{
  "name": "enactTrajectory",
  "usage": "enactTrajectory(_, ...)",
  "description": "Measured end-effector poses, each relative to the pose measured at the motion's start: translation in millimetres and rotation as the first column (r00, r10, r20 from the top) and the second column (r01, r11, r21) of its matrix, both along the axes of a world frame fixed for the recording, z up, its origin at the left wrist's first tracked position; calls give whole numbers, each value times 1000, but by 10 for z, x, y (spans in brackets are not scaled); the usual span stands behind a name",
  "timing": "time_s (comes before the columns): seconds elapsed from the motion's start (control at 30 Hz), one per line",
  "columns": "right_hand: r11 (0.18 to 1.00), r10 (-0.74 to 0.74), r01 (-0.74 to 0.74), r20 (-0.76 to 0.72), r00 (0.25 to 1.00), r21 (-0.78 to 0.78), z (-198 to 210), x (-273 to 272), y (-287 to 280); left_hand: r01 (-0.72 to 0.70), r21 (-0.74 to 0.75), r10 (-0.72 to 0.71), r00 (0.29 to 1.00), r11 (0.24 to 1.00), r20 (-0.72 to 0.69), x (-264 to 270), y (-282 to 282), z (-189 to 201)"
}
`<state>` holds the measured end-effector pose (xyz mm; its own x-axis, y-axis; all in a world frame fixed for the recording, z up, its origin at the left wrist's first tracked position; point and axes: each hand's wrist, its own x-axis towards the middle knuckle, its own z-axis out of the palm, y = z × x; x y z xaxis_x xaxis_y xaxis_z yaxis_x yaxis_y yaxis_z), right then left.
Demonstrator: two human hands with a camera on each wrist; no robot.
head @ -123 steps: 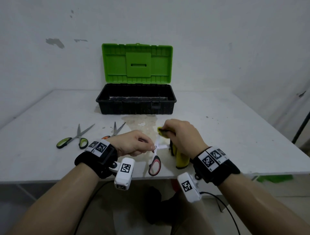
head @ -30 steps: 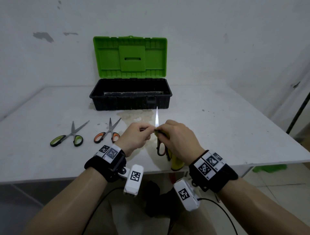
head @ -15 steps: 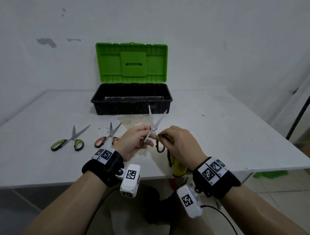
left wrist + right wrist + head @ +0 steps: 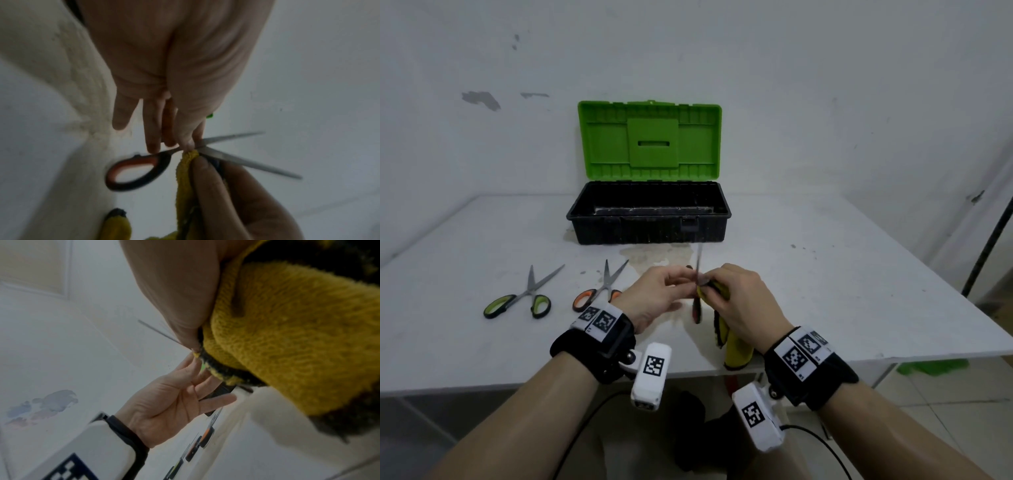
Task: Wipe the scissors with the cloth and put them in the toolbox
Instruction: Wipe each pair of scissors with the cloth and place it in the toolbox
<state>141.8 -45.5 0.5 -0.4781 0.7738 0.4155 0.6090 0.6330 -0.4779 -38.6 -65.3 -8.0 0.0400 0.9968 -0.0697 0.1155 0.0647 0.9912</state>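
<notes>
Red-and-black-handled scissors (image 4: 697,301) are held upright above the table's front edge, blades pointing up and slightly spread (image 4: 242,155). My left hand (image 4: 661,291) pinches them near the pivot with thumb and fingers (image 4: 185,139). My right hand (image 4: 736,298) grips a yellow cloth (image 4: 734,346) and presses its folded edge (image 4: 187,164) against the blades at the pivot. The cloth (image 4: 287,331) hangs down from that hand. The black toolbox (image 4: 649,222) with its green lid (image 4: 650,140) raised stands behind the hands.
Two more pairs of scissors lie on the white table (image 4: 859,291) left of my hands: green-handled ones (image 4: 524,298) and orange-handled ones (image 4: 602,287). A stain marks the table in front of the toolbox. A dark pole (image 4: 989,240) stands at the right.
The spread blades have come nearly together edge-on to the head camera, and the scissors have turned more upright. Both hands stay together at the pivot with the cloth.
</notes>
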Motion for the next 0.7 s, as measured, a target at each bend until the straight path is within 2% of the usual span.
enactTrajectory(0.13, 1000, -1, 1, -3, 1000, -21, -2, -3, 13, -33, 178, 82, 958, 983, -274, -12, -5, -55)
enactTrajectory(0.2, 999, -16, 16, -2, 1000, -39, 0, 18, 49, -82, 205, 148, 931, 975, -333, -15, -8, -93)
enactTrajectory(0.3, 997, -57, 54, -47, 997, -53, 9, 77, 98, -124, 221, 186, 939, 967, -289, -22, 6, -105)
enactTrajectory(0.43, 995, -67, 55, -153, 986, -79, 61, 165, 107, -74, 113, 93, 981, 991, -173, -13, -14, -33)
enactTrajectory(0.5, 1000, -24, 20, -170, 985, -22, 90, 181, 116, -42, 80, 56, 983, 996, -176, -4, -21, -41)
enactTrajectory(0.6, 993, 64, -50, -133, 989, 108, 79, 163, 140, -32, 53, 40, 987, 998, -155, 35, -37, -46)
enactTrajectory(0.7, 984, 109, -99, -66, 992, 147, -13, 110, 143, -63, 57, 69, 991, 996, -112, 89, -67, -18)
